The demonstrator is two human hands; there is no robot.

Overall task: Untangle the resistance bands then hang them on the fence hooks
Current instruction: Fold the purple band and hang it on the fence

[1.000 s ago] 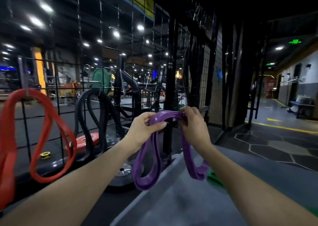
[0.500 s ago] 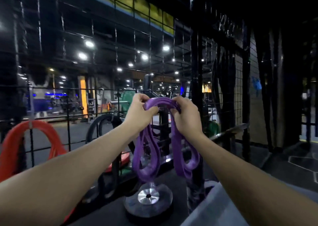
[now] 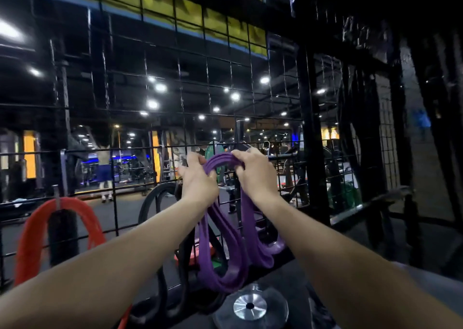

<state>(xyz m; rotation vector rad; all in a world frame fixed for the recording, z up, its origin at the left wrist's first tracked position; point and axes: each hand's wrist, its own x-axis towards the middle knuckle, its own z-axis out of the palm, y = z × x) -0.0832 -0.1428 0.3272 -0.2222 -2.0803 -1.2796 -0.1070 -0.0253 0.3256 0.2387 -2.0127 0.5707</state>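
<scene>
While both my hands pinch the top of the purple band (image 3: 226, 248), the step in hand looks like hanging it. My left hand (image 3: 198, 178) holds the left end of the bunched arch, fingers curled round the strands; my right hand (image 3: 253, 172) clamps the right end. The coils hang down between my forearms, doubled several times. The arch is raised against the wire fence (image 3: 150, 151), level with its horizontal rail. I cannot make out a free hook behind the band. Left of the purple band, a black band (image 3: 152, 201) and a red band (image 3: 82, 218) already hang on the fence. Next: find the hook and lower every strand of the arch over it.
</scene>
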